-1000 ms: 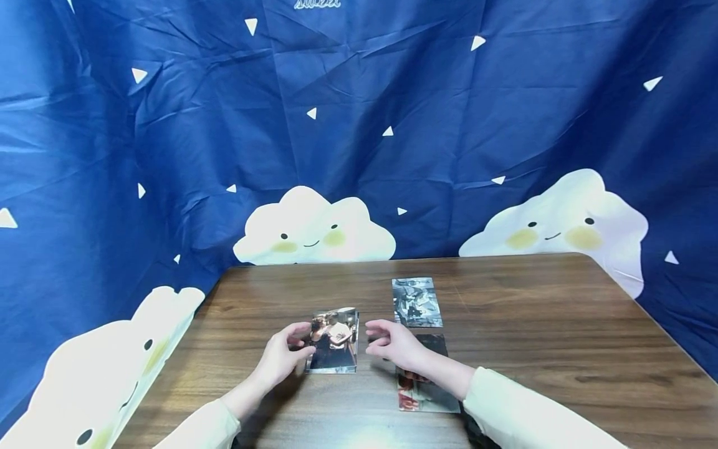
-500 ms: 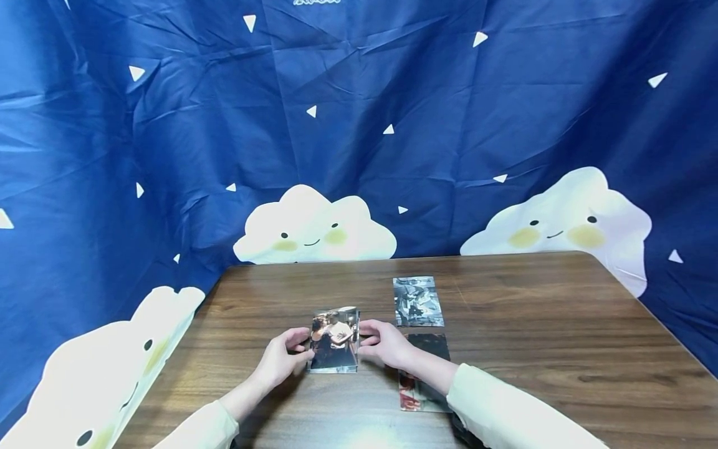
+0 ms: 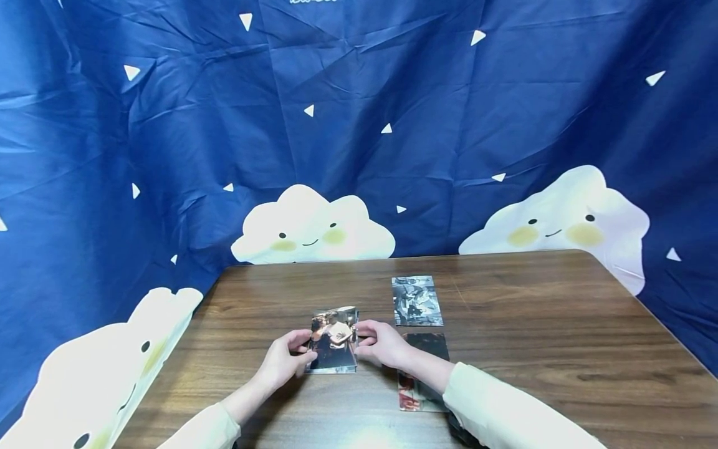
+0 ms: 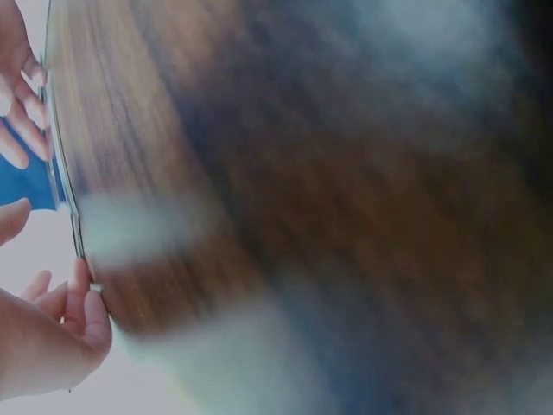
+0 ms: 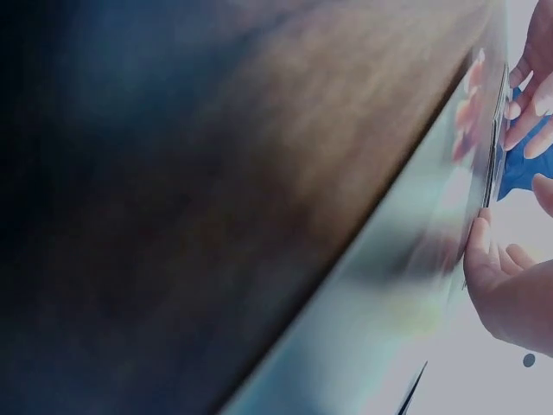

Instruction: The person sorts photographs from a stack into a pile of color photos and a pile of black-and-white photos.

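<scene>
A small stack of photo prints (image 3: 335, 352) lies on the table in front of me; the top one shows figures in dark and light clothes. My left hand (image 3: 283, 362) grips its left edge, thumb nearer me and fingers farther back. From the other side my right hand (image 3: 384, 345) holds the right edge, its thumb and fingertips just overlapping the border. The left wrist view has the left hand (image 4: 52, 337) low with fingertips at the stack's edge. In the right wrist view the right hand (image 5: 514, 298) also meets an edge.
A bluish-grey photo print (image 3: 417, 300) lies flat behind the right hand. Beneath the right forearm is a dark and red print (image 3: 412, 396), partly covered. The wooden table (image 3: 521, 324) ends at a blue cloth backdrop (image 3: 359, 112) with white clouds.
My right hand has come left from a gap beside the stack to its right edge, and its fingertips now overlap it. The left hand has stayed at the left edge.
</scene>
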The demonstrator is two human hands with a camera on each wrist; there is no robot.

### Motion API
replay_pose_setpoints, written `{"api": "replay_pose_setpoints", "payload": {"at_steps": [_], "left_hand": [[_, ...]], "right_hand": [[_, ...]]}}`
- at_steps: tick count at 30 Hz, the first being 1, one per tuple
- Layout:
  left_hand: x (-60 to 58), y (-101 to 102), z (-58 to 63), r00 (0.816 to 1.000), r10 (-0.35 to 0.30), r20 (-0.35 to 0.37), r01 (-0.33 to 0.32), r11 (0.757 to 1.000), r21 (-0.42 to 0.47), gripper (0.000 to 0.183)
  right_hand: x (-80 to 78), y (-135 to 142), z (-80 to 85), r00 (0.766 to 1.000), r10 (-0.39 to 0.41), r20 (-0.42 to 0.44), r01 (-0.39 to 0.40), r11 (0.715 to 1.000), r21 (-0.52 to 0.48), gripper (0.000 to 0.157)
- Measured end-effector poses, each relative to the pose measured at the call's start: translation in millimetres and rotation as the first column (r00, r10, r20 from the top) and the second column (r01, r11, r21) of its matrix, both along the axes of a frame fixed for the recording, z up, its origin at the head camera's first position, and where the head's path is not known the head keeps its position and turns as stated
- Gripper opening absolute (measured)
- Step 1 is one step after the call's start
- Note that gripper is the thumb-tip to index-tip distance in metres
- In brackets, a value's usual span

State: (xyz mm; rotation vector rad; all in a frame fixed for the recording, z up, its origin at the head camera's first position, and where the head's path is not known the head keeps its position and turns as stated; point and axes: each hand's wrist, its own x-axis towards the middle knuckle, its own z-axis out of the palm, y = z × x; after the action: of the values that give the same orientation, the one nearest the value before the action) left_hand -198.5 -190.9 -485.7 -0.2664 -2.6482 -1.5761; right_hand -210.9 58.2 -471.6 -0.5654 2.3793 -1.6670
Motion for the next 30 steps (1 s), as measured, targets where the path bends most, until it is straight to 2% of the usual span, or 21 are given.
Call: {"api": "replay_pose_setpoints", "payload": {"at_steps": [11, 23, 30], "left_hand": [[2.8, 2.4, 0.8, 1.0, -0.002, -0.002, 0.002, 1.0, 0.022, 0.04], [3.4, 3.9, 1.1, 0.998, 0.046, -0.034, -0.045, 0.998, 0.035, 0.036], [2.1, 5.6, 3.1, 0.994, 0.072, -0.081, -0.061, 0.989, 0.135, 0.032]], "right_hand": [[2.1, -0.9, 1.4, 0.999, -0.038, 0.031, 0.04, 0.999, -0.035, 0.048], [0.9, -2.5, -2.1, 0.997, -0.071, -0.012, 0.071, 0.997, -0.029, 0.044], [3.6, -3.1, 2.1, 0.993, -0.12, 0.013, 0.121, 0.988, -0.094, 0.041]]}}
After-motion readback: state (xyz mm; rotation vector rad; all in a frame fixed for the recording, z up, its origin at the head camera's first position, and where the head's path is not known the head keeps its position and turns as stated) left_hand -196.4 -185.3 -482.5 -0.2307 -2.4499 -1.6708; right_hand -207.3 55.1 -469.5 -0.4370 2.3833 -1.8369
